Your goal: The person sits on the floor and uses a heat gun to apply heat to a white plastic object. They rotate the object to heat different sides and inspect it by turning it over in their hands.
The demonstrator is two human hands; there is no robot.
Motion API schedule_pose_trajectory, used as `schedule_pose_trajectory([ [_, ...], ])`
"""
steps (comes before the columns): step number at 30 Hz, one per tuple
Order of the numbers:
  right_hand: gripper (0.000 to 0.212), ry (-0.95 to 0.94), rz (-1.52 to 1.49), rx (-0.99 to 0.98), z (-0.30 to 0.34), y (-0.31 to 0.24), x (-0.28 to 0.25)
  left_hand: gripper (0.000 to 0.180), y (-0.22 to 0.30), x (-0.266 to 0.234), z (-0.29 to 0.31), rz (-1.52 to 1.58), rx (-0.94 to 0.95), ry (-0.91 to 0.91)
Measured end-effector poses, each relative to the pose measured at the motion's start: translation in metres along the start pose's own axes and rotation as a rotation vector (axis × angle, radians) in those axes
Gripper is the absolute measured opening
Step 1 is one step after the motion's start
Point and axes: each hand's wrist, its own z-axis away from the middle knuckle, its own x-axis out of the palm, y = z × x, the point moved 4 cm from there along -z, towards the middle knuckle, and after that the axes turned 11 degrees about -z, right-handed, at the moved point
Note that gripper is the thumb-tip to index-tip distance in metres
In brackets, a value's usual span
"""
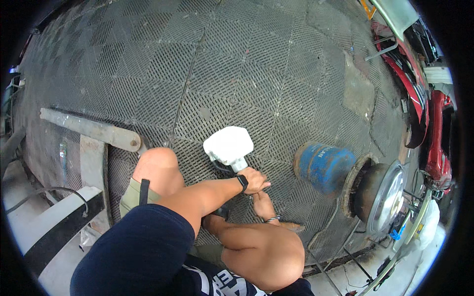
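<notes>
A white, rounded boxy housing (228, 145) with a short narrow neck lies over the grooved floor mats, just ahead of my knees. Its kind does not show clearly, and glare washes out its top. A dark cable or strip curves along its near left side. My left hand (255, 180), a black watch on its wrist, is closed around the neck's lower end. Directly below it is my right hand (263, 205), wearing a bracelet, its fingertips close against the left hand. What those fingers hold, if anything, is hidden.
Right of my hands stands a blue metal cylinder (324, 167), beside a dark round pan (374, 192) with a shiny rim. Red body panels (438, 143) line the far right edge. On the left, a grey metal arm (91, 126) reaches near my knee.
</notes>
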Motion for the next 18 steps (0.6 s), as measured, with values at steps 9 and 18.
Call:
schedule_pose_trajectory([
  [9, 0.038, -0.039, -0.131, -0.007, -0.006, 0.025, -0.015, 0.056, -0.027, -0.011, 0.052, -0.534, 0.059, 0.186],
  [18, 0.038, -0.165, 0.102, -0.125, -0.037, -0.006, -0.008, 0.024, -0.048, 0.018, 0.043, -0.454, 0.193, 0.303],
])
